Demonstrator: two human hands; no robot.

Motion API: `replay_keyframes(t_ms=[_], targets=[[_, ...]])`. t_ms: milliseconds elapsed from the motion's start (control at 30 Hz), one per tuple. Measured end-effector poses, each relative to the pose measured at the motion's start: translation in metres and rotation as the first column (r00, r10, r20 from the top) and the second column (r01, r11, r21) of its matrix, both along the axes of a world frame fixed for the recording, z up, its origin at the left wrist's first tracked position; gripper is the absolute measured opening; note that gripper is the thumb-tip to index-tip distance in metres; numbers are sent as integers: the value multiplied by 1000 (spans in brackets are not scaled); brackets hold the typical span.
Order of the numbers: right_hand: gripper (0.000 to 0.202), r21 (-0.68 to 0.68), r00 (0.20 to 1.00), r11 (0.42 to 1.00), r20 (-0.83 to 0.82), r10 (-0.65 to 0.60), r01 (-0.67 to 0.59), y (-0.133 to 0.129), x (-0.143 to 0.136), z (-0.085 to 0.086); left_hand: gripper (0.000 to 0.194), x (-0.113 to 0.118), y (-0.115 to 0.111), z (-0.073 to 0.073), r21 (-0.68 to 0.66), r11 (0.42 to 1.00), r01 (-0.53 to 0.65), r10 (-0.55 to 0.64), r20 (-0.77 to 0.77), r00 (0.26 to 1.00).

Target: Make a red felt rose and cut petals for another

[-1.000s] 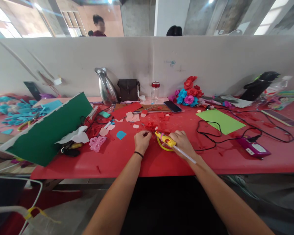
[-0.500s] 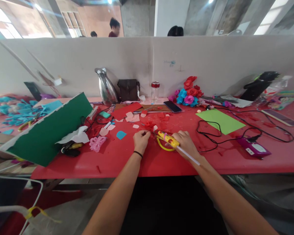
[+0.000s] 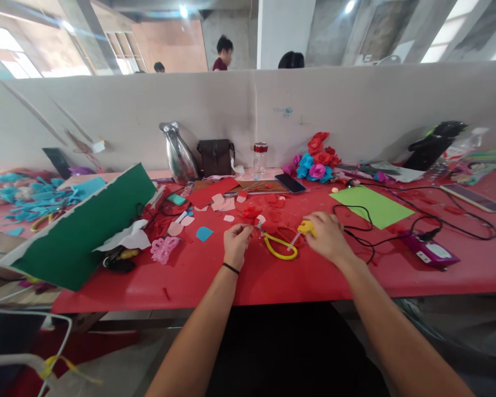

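Observation:
My left hand (image 3: 236, 245), with a black band on its wrist, is closed in a pinch over the red tabletop. What its fingertips hold is too small to make out. Just beyond it lie crumpled red paper petals (image 3: 251, 213). My right hand (image 3: 329, 240) grips a yellow hot glue gun (image 3: 306, 227), mostly covered by the fingers. A clear glue stick (image 3: 293, 241) sticks out of it to the left. Between the hands, scissors (image 3: 281, 256) with yellow and red loop handles rest on the table. Pink petal pieces (image 3: 223, 204) and a blue one (image 3: 204, 234) are scattered further left.
A propped green board (image 3: 86, 231) stands at left. Along the back are a steel jug (image 3: 178, 157), a glass jar (image 3: 260, 161), a phone (image 3: 290, 183) and paper flowers (image 3: 320, 160). Black cords run right to a purple power strip (image 3: 430, 251), near a green sheet (image 3: 372, 205).
My right hand has moved right with the glue gun and turned it, so the glue stick points left and the scissors handles show. My left hand stays nearly in place, still pinched.

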State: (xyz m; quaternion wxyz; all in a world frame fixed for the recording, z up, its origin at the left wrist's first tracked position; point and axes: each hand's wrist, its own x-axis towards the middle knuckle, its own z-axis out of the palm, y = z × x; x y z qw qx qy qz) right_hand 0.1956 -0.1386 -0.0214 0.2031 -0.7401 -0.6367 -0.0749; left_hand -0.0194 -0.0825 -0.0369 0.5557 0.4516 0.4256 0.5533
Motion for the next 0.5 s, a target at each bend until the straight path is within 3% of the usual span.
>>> replay_keyframes(t_ms=[67,133,200,300,500], targets=[[17,171,950,959,-178,257,-228,-1,-25,7,20,1,-9,2,21,1000,20,-21,49,999],[12,274,836,916,-392,384,-292,-1,-52,11,19,2,-20,7,39,999,24,-27,84,996],[12,353,681,898,-592,431,-261,-4,-74,13,18,2,-31,13,50,998,26,-31,105,994],[14,410,511,886,-726,461,-217,-10,-92,15,20,1,-44,22,64,997,39,-46,112,993],[11,448,433,874,-761,483,-188,-21,-94,24,18,3,-57,32,78,997,12,-18,78,997]])
